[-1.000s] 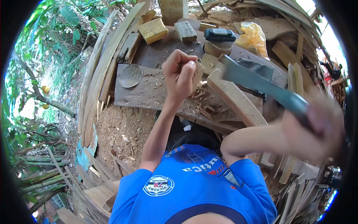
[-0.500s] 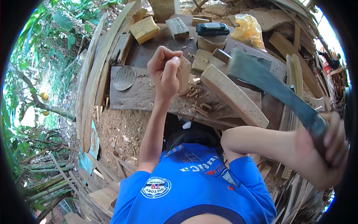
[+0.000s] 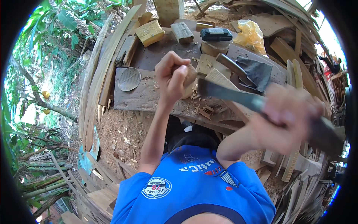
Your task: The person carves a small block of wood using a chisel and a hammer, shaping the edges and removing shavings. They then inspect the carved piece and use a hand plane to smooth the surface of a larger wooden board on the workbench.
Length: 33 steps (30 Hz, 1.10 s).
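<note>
Right of centre, I see the dark blade (image 3: 231,96), now swung lower and leftward; blurred right hand (image 3: 286,116), fingers wrapped round its handle (image 3: 325,135); left hand (image 3: 170,77), mid-frame, clenched on the wooden block (image 3: 190,77), which I judge within cutting reach.

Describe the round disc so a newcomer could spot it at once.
Find the wooden workbench at upper centre, then the person's left hand over it. Left of that hand, near the bench's left end, lies the disc. Its flat, circular shape sets it apart from the chunky yellowish block beyond.
</note>
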Available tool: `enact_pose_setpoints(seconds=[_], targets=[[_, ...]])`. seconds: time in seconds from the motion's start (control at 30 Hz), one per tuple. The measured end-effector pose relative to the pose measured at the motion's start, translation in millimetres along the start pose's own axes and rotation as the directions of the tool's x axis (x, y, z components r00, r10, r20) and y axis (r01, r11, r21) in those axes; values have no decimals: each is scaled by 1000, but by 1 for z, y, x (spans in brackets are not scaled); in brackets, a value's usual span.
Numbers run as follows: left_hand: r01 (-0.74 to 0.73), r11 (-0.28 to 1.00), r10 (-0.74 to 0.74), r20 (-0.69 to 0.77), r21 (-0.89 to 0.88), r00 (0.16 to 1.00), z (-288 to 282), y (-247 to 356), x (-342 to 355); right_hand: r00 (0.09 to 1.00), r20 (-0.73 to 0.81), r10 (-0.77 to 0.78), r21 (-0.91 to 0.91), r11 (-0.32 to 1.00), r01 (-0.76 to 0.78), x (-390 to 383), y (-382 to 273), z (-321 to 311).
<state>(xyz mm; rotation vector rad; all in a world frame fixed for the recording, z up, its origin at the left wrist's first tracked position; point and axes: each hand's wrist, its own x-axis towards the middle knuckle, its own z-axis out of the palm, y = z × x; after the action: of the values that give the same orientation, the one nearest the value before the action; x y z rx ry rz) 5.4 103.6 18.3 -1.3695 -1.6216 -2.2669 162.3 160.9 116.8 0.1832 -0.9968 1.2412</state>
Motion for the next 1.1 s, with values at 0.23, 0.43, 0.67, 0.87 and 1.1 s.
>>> enact_pose_setpoints(seconds=[0.23,0.43,0.67,0.87,1.1], targets=[[45,985,-68,-135,-166,988,-3,4,-4,998,49,-34,468,883,8,26,-37,-34],[36,991,-55,-152,-128,987,-8,-4,6,979,20,201,40,979,-202,-20,40,8],[-44,998,43,-32,-49,999,-7,-3,5,995,89,48,-59,997,-43,23,-11,-11],[-62,995,51,-138,-81,989,-12,-6,-1,992,122,-22,36,999,18,29,-18,-12],[-37,999,36,-80,-21,996,-8,0,-6,980,164,115,-300,952,-62,-16,53,19]])
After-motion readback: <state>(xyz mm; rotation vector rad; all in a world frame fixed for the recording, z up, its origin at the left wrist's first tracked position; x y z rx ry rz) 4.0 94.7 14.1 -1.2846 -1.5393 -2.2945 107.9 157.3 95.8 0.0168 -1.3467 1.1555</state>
